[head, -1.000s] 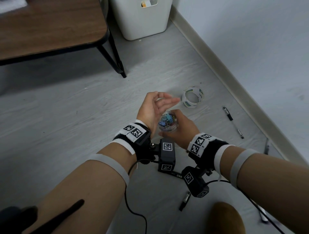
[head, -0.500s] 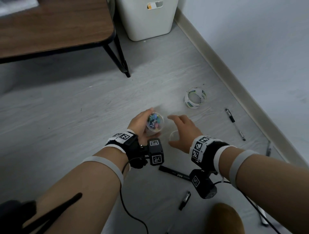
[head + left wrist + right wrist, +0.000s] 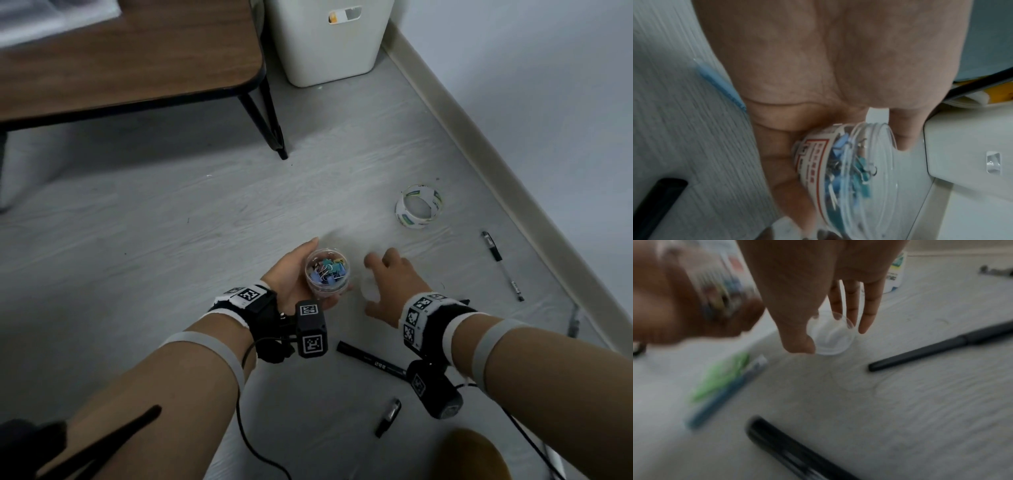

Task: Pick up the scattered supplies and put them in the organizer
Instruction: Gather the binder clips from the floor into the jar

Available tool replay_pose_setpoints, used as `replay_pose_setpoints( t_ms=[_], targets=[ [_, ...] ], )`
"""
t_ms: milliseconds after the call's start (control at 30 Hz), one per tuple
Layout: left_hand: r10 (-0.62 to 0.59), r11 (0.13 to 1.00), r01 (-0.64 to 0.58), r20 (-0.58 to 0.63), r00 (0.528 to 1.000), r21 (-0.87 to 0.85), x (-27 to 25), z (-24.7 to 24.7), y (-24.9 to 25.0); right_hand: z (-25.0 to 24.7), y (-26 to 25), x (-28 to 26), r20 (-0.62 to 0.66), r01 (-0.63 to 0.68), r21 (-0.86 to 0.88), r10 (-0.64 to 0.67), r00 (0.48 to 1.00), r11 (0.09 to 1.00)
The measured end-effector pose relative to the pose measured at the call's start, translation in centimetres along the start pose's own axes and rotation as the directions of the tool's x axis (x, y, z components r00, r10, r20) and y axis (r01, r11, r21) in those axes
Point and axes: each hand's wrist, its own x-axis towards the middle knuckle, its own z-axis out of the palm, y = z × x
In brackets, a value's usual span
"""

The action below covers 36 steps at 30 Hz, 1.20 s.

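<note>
Left hand is curled round a clear tub of coloured binder clips, held above the floor with its mouth up and uncovered. The left wrist view adds a red-printed label on the tub wall and the thumb pressed at its rim; it also catches a white bin beyond.

Right hand is spread, palm down, over a clear lid lying on the floor. Only the right wrist view shows the contact: thumb and fingertips touch the lid edge, fingers near straight, no closed grip.

Head view alone shows the tape roll, a thin pen and a black marker on the floor. The right wrist view alone reveals a blurred green-and-blue pen.
</note>
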Motion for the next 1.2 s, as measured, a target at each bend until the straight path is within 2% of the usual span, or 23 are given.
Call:
replay_pose_setpoints(
  t_ms=[67,133,200,267,367,500,567,633,700,800,900,967,1200],
  targets=[
    [0.026,0.999,-0.026,-0.026,0.999,-0.031,0.0,-0.1,0.2,-1.2,-0.6,-0.3,-0.137,0.001,0.263,0.036,0.990,0.965],
    [0.056,0.997,-0.059,-0.059,0.997,-0.051,0.2,-0.1,0.3,-2.6,-1.4,-0.6,-0.272,0.076,0.436,0.051,0.961,0.897],
    [0.079,0.994,-0.086,-0.101,0.992,-0.062,0.3,0.0,0.3,-3.8,-2.2,-0.6,-0.411,0.195,0.467,0.016,0.911,0.863],
    [0.096,0.993,-0.103,-0.115,0.989,-0.058,0.4,0.2,0.2,-4.5,-2.9,-0.8,-0.466,0.286,0.416,-0.067,0.882,0.864],
    [0.098,0.993,-0.102,-0.083,0.992,-0.057,0.3,1.1,0.0,-4.6,-3.9,-1.2,-0.382,0.342,0.274,-0.225,0.896,0.899],
    [0.104,0.993,-0.106,-0.047,0.993,-0.044,0.6,1.3,-0.4,-4.8,-4.0,-1.0,-0.251,0.326,0.250,-0.264,0.931,0.912],
    [0.104,0.995,-0.104,-0.046,0.994,0.006,0.7,1.1,-0.5,-5.4,-4.0,-1.1,-0.205,0.368,0.200,-0.329,0.922,0.908],
    [0.096,0.995,-0.094,-0.043,0.994,0.040,0.7,1.0,-0.3,-6.1,-4.0,-1.5,-0.196,0.442,0.146,-0.412,0.890,0.885],
    [0.099,0.993,-0.096,-0.032,0.995,0.071,0.5,1.0,0.0,-6.8,-3.8,-1.7,-0.207,0.477,0.168,-0.442,0.873,0.863],
    [0.115,0.989,-0.113,-0.013,0.993,0.099,0.3,0.9,0.3,-7.0,-3.5,-1.1,-0.149,0.413,0.191,-0.390,0.909,0.890],
    [0.155,0.983,-0.154,-0.007,0.988,0.098,0.1,1.1,0.2,-6.9,-3.7,-0.1,-0.175,0.176,0.124,-0.153,0.973,0.976],
    [0.213,0.972,-0.212,0.000,0.977,0.105,0.1,1.2,0.1,-7.0,-4.0,0.4,-0.202,0.083,0.113,-0.058,0.978,0.990],
    [0.349,0.932,-0.351,0.031,0.936,0.088,-0.3,1.6,1.5,-8.7,-5.5,0.5,-0.321,0.042,0.139,0.005,0.947,0.989]
  ],
)
